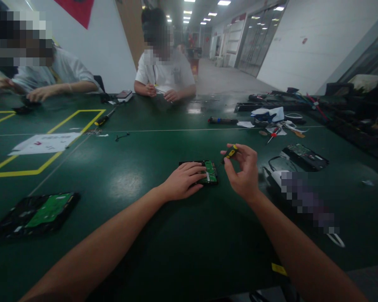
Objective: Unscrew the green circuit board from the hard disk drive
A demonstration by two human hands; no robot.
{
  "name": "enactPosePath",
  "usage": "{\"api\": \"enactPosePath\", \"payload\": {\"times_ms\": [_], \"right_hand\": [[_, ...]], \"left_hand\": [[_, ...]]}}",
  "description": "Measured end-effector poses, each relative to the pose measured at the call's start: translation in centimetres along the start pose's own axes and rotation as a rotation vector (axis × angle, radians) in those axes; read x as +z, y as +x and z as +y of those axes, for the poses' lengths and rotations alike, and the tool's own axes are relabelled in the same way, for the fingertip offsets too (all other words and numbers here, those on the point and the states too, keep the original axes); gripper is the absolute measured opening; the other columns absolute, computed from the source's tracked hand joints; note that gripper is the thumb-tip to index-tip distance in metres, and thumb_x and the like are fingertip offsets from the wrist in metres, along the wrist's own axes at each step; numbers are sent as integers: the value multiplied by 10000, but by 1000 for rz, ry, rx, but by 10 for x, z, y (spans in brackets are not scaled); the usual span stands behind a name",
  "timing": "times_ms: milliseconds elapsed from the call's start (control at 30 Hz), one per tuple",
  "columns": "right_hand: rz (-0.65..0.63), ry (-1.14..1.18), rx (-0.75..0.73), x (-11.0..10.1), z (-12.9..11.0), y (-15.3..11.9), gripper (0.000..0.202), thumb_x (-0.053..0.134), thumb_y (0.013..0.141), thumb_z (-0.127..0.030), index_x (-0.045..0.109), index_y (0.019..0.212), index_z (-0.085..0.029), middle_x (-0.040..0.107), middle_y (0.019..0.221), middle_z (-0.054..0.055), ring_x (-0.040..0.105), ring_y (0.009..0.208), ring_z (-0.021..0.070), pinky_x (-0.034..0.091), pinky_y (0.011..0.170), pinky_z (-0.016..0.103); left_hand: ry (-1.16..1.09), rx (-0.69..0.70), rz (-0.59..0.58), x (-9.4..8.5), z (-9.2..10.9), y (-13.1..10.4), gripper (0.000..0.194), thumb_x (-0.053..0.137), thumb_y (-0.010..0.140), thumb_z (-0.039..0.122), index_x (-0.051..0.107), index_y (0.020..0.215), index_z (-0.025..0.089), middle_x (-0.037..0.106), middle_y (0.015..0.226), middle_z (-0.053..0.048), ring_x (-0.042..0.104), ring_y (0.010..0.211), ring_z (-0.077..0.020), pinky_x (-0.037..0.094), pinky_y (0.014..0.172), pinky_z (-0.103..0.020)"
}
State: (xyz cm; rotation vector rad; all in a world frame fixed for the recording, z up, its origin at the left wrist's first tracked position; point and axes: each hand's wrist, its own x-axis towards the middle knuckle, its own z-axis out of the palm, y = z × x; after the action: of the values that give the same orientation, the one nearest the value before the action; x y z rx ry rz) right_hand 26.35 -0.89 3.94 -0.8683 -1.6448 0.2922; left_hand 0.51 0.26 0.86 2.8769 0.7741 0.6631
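Observation:
My left hand (186,180) lies over a hard drive (211,173), its fingers stretched across the green circuit board and the thumb by the near edge. Part of the drive is hidden under that hand. Just to the right, my right hand (244,170) pinches a screwdriver (231,151) by its yellow and black handle. The screwdriver tilts down towards the drive's right end. Its tip is too small to make out, so I cannot tell whether it touches the drive.
Another hard drive (48,209) lies near left, and a third drive (305,156) at right beside a white power strip (302,197). A second screwdriver (104,118) and a paper sheet (47,142) are farther left. Two people sit across the green table (129,226); tools and cables clutter the far right.

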Motion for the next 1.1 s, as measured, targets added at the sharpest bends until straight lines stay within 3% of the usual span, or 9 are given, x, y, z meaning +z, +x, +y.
{"api": "enactPosePath", "payload": {"times_ms": [333, 533, 800, 1100], "right_hand": [[-6, -197, -55, -5, -2, 1, 608, 691, 927, -188, 491, 1478, -347, 639, 1324, 81, 732, 1094, 266, 665, 960, 498], [-31, -51, 13, -1, -1, -1, 632, 645, 949, -161, 406, 1511, -322, 646, 1412, 97, 764, 1114, 256, 642, 1033, 515], [-17, -234, -56, -6, -1, 0, 625, 686, 928, -203, 490, 1498, -369, 666, 1340, 71, 738, 1049, 259, 669, 958, 509], [-34, -36, 14, -3, -2, -1, 619, 625, 944, -154, 405, 1501, -313, 652, 1414, 106, 769, 1095, 249, 659, 1004, 498]], "left_hand": [[57, -136, -11, 1, 5, -2, 411, 606, 1028, 435, 631, 1415, 301, 227, 1738, -116, 260, 1587, -411, 287, 1248, -677], [46, -124, -23, 1, 3, -2, 414, 613, 1028, 439, 628, 1416, 293, 231, 1740, -143, 259, 1590, -416, 308, 1230, -684], [21, -103, -57, 0, -3, -2, 446, 618, 1027, 449, 605, 1448, 304, 264, 1731, -141, 255, 1597, -398, 303, 1232, -680], [17, -140, -82, -3, 0, 2, 425, 579, 1040, 506, 626, 1406, 295, 285, 1725, -152, 283, 1588, -388, 315, 1224, -661]]}}
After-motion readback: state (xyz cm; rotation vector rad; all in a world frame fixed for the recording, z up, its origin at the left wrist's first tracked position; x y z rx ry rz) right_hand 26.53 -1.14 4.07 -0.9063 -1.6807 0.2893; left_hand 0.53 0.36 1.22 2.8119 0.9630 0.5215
